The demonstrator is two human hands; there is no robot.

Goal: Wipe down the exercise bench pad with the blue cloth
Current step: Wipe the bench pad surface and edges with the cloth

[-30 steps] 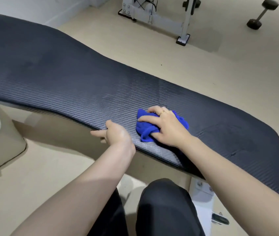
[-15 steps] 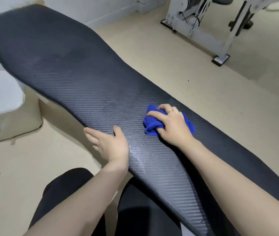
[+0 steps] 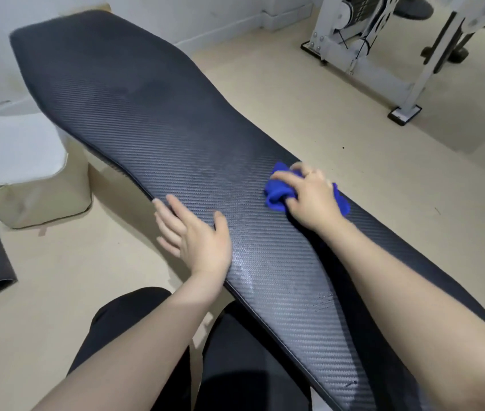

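A: Head view, looking down: a long dark bench pad point(image 3: 158, 123) with a carbon-weave texture runs from 10 o'clock to 5 o'clock across the frame, above a beige floor point(image 3: 324, 120).

B: Where is the cloth?

A: The blue cloth point(image 3: 278, 194) sits bunched on the pad near its far edge, just right of centre. The right hand point(image 3: 312, 197) presses down on it, fingers point(image 3: 282, 175) clenched around the folds, likely so the cloth moves with the palm instead of sliding loose.

B: And the other hand?

A: The left hand point(image 3: 196, 232) lies flat at the pad's near edge, toward 7 o'clock of the cloth, fingers point(image 3: 176, 206) released and spread, holding nothing. I judge it is bracing the person, or steadying the surface, against the push of the wiping arm.

B: How far along is the job?

A: A glossy, damp-looking patch point(image 3: 253, 274) shows at 6 o'clock of the cloth, near the narrow end, so that part seems wiped. The wide end toward 10 o'clock looks matte and probably remains.

B: Anything else around?

A: A white gym machine frame point(image 3: 353, 46) stands at 1 o'clock, well apart from the pad. Dark trouser legs point(image 3: 134, 318) show at 6 o'clock.
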